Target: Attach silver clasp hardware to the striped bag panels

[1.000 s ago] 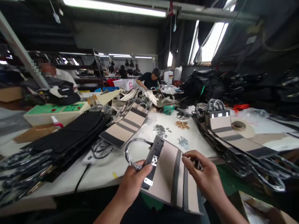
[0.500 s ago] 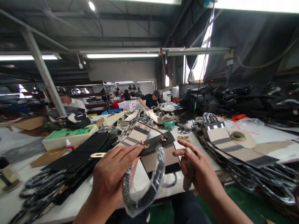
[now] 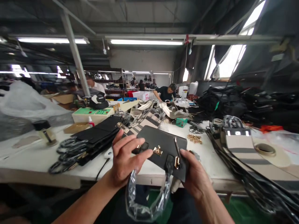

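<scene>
- One black bag panel (image 3: 150, 137) is held above the near edge of the white table (image 3: 21, 158), tilted, between the person's two hands.
- One right hand (image 3: 196, 174) grasps its right edge, thumb on the face.
- One left hand (image 3: 128, 158) spreads its fingers over the left end; whether it pinches the panel cannot be told.
- One plastic-wrapped handle (image 3: 142, 213) hangs below the panel; one gold-coloured clasp (image 3: 158, 151) sits mid-panel.
- Three stacks of bag pieces: a black stack (image 3: 98, 132) at left, a striped stack (image 3: 147, 123) behind the panel, a beige-and-grey stack (image 3: 240, 144) at right.
- One tape roll (image 3: 265, 149), one green box (image 3: 181, 122), one black-lidded jar (image 3: 46, 133); the gold-coloured parts (image 3: 195, 139) lie too bunched to count.
- In the way: the left hand covers the panel's left end, and the panel hides some tabletop.
- At least three people are farther back, including one in a black top (image 3: 166, 94).
</scene>
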`<state>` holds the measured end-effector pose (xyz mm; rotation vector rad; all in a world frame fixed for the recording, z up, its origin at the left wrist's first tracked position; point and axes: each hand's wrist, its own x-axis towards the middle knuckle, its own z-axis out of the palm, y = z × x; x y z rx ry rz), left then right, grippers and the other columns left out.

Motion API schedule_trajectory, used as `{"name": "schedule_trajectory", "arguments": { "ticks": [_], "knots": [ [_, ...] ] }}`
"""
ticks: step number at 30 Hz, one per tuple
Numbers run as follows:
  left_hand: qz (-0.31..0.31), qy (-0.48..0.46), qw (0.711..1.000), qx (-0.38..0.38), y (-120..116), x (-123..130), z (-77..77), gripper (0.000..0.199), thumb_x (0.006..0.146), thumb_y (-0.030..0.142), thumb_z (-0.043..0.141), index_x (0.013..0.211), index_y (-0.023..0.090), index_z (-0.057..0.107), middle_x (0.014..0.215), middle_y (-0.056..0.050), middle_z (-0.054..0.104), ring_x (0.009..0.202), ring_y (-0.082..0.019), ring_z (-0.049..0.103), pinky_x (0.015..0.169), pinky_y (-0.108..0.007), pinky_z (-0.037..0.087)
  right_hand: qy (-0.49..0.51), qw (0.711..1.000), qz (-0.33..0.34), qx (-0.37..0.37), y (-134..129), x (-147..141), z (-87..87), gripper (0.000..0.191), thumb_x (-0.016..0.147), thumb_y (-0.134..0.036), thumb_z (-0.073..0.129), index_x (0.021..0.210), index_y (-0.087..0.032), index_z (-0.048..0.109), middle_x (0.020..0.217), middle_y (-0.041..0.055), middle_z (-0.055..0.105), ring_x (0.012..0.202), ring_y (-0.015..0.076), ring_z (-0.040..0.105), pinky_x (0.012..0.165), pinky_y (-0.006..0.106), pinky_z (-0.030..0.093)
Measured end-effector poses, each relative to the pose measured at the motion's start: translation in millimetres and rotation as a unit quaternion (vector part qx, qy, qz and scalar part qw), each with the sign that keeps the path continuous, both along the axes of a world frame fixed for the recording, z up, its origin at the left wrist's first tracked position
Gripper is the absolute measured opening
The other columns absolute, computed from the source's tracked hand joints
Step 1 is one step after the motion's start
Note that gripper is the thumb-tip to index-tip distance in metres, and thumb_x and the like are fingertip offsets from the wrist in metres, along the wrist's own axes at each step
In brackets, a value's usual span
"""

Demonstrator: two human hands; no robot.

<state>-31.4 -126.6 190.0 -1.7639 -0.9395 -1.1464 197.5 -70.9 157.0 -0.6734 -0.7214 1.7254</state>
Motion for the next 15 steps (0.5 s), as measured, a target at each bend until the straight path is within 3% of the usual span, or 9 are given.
{"name": "schedule_trajectory", "arguments": {
  "ticks": [2, 4, 5, 7, 9, 10, 12, 15],
  "knots": [
    [0.014, -0.162, 0.987, -0.003, 6.2, -3.3, -5.5, 0.048, 0.077, 0.017, 0.084, 0.121, 0.033, 0.071, 0.134, -0.007, 0.06, 0.127, -0.029, 0.055, 0.118, -0.057, 0.041, 0.026, 0.998, -0.05, 0.012, -7.7, -13.7, -8.2, 0.032, 0.072, -0.038, 0.088, 0.089, -0.02, 0.068, 0.066, -0.0025, 0.068, 0.047, 0.0151, 0.062, 0.043, 0.026, 0.054],
    [-0.035, -0.377, 0.924, -0.057, 11.2, -0.5, -12.4, 0.063, 0.076, 0.03, 0.087, 0.134, 0.027, 0.062, 0.137, -0.011, 0.059, 0.122, -0.03, 0.06, 0.107, -0.051, 0.051, 0.046, 0.995, -0.083, 0.037, -15.8, -28.4, -13.7, 0.029, 0.078, -0.037, 0.086, 0.089, -0.023, 0.064, 0.062, -0.007, 0.061, 0.043, 0.0108, 0.054, 0.04, 0.022, 0.05],
    [-0.094, -0.47, 0.87, -0.114, 11.7, 3.3, -16.9, 0.067, 0.076, 0.035, 0.086, 0.137, 0.025, 0.059, 0.134, -0.012, 0.062, 0.117, -0.03, 0.064, 0.102, -0.048, 0.054, 0.051, 0.994, -0.083, 0.048, -19.4, -35.7, -16.0, 0.027, 0.081, -0.037, 0.084, 0.089, -0.023, 0.063, 0.061, -0.0077, 0.058, 0.044, 0.0102, 0.052, 0.04, 0.022, 0.049],
    [-0.252, -0.58, 0.728, -0.263, 6.4, 13.7, -27.1, 0.063, 0.08, 0.041, 0.08, 0.137, 0.022, 0.059, 0.124, -0.012, 0.07, 0.109, -0.031, 0.069, 0.095, -0.045, 0.056, 0.052, 0.995, -0.062, 0.057, -25.3, -49.3, -20.9, 0.025, 0.085, -0.038, 0.081, 0.088, -0.024, 0.061, 0.063, -0.0069, 0.056, 0.047, 0.0113, 0.052, 0.043, 0.023, 0.049],
    [-0.386, -0.592, 0.595, -0.382, -6.1, 23.6, -37.0, 0.06, 0.082, 0.043, 0.074, 0.136, 0.02, 0.062, 0.117, -0.014, 0.073, 0.109, -0.035, 0.069, 0.094, -0.047, 0.056, 0.051, 0.996, -0.043, 0.054, -29.6, -60.7, -26.5, 0.027, 0.084, -0.04, 0.081, 0.086, -0.023, 0.06, 0.064, -0.0058, 0.055, 0.05, 0.012, 0.052, 0.044, 0.024, 0.05],
    [-0.431, -0.582, 0.552, -0.414, -13.5, 27.1, -40.9, 0.062, 0.08, 0.044, 0.074, 0.137, 0.02, 0.062, 0.116, -0.015, 0.074, 0.11, -0.036, 0.069, 0.094, -0.048, 0.056, 0.051, 0.997, -0.043, 0.049, -31.2, -65.5, -29.4, 0.028, 0.083, -0.039, 0.083, 0.086, -0.023, 0.06, 0.066, -0.0054, 0.056, 0.051, 0.0119, 0.053, 0.044, 0.023, 0.05],
    [-0.48, -0.569, 0.509, -0.433, -26.9, 31.2, -45.0, 0.072, 0.076, 0.045, 0.078, 0.141, 0.022, 0.059, 0.115, -0.014, 0.074, 0.109, -0.037, 0.07, 0.093, -0.048, 0.056, 0.044, 0.996, -0.054, 0.048, -33.9, -73.6, -34.5, 0.03, 0.08, -0.038, 0.085, 0.089, -0.024, 0.061, 0.07, -0.0047, 0.058, 0.053, 0.012, 0.054, 0.045, 0.022, 0.05],
    [-0.473, -0.594, 0.505, -0.411, -33.7, 31.1, -41.5, 0.08, 0.075, 0.053, 0.082, 0.145, 0.025, 0.056, 0.114, -0.012, 0.075, 0.108, -0.036, 0.07, 0.094, -0.047, 0.055, 0.019, 0.996, -0.064, 0.052, -38.2, -82.8, -40.2, 0.032, 0.078, -0.041, 0.086, 0.086, -0.025, 0.061, 0.068, -0.0042, 0.058, 0.053, 0.0133, 0.054, 0.045, 0.024, 0.051]
  ]
}}
